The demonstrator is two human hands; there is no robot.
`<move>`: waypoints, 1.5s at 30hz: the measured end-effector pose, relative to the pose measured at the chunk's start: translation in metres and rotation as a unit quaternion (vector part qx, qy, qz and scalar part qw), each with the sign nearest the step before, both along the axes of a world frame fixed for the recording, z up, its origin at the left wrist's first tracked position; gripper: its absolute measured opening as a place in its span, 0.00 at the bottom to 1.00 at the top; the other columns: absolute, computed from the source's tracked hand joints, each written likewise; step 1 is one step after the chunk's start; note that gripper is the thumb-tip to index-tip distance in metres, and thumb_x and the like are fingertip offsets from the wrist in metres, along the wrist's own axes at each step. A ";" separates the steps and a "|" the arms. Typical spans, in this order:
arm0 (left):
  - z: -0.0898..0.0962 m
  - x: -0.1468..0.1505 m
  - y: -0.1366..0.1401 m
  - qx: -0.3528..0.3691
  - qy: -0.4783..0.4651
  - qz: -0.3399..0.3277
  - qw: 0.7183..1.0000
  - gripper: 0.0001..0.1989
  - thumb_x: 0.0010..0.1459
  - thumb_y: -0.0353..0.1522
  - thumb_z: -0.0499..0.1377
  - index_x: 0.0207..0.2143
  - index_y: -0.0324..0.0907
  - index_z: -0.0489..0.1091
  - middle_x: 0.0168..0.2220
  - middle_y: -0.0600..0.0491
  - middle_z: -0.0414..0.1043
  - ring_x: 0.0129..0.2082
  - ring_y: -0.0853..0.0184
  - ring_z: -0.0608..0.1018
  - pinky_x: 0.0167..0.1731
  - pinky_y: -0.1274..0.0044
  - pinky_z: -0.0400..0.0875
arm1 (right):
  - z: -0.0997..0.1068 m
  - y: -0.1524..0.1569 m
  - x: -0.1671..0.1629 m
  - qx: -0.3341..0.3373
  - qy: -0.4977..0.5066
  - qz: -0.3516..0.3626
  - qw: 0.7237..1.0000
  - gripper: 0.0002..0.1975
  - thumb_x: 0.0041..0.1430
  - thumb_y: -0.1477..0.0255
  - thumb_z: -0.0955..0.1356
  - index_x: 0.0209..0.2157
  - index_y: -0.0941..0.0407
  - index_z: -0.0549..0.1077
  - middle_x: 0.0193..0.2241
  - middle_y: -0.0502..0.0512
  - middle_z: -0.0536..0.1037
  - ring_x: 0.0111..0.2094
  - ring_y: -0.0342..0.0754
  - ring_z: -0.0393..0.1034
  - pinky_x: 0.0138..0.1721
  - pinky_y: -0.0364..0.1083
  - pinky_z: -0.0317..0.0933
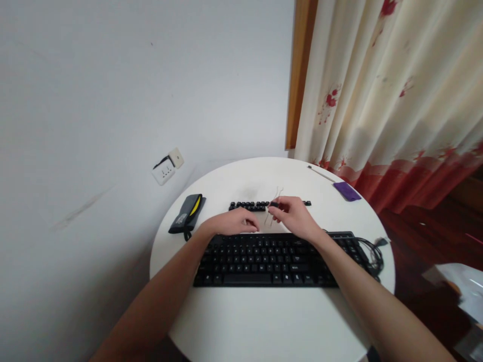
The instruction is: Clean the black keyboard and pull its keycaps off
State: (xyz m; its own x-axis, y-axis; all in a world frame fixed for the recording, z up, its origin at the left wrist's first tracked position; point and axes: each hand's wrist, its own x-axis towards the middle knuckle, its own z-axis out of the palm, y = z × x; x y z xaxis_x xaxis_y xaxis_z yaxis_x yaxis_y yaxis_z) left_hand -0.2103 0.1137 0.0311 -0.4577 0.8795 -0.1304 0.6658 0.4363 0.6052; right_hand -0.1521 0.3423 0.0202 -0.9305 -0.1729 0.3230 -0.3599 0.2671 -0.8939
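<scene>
A black keyboard [249,261] lies across the table in front of me, seemingly with all its keys. Beyond it, loose black keycaps [245,205] stand in short rows. My right hand [292,213] pinches a thin wire keycap puller [278,192]; its wires stick out above and below the fingers. A small black piece [273,204] shows at the fingertips, either the puller's handle or a keycap. My left hand [237,221] hovers over the keyboard's back edge, fingers loosely bent, thumb apart, with nothing seen in it.
On the round white table [271,317], a dark pouch [187,213] with a yellow patch sits at the left. A coiled cable [375,256] lies right of the keyboard. Farther back right are a thin brush [320,173] and a purple cloth [346,191]. A wall and curtain stand behind.
</scene>
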 end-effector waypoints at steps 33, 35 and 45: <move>-0.003 0.013 0.015 -0.056 -0.047 -0.006 0.997 0.12 0.55 0.40 0.63 0.35 0.39 0.75 0.25 0.57 0.68 0.26 0.70 0.70 0.27 0.79 0.62 | -0.024 -0.025 0.005 0.055 -0.107 0.084 0.989 0.12 0.60 0.71 0.65 0.23 0.58 0.71 0.19 0.52 0.76 0.20 0.45 0.72 0.23 0.42 0.62; -0.002 0.012 0.014 -0.047 -0.052 -0.012 0.998 0.11 0.57 0.39 0.62 0.36 0.39 0.76 0.26 0.56 0.69 0.27 0.70 0.70 0.29 0.79 0.63 | -0.026 -0.026 0.002 0.057 -0.116 0.066 0.989 0.13 0.61 0.70 0.64 0.23 0.57 0.70 0.18 0.52 0.76 0.19 0.45 0.72 0.22 0.42 0.62; 0.002 0.019 0.022 0.087 0.094 0.083 0.988 0.04 0.55 0.31 0.61 0.34 0.40 0.72 0.34 0.53 0.74 0.35 0.66 0.74 0.37 0.76 0.67 | -0.014 -0.020 0.003 0.029 -0.065 -0.042 0.997 0.10 0.65 0.68 0.62 0.30 0.56 0.68 0.23 0.53 0.77 0.26 0.46 0.74 0.28 0.42 0.66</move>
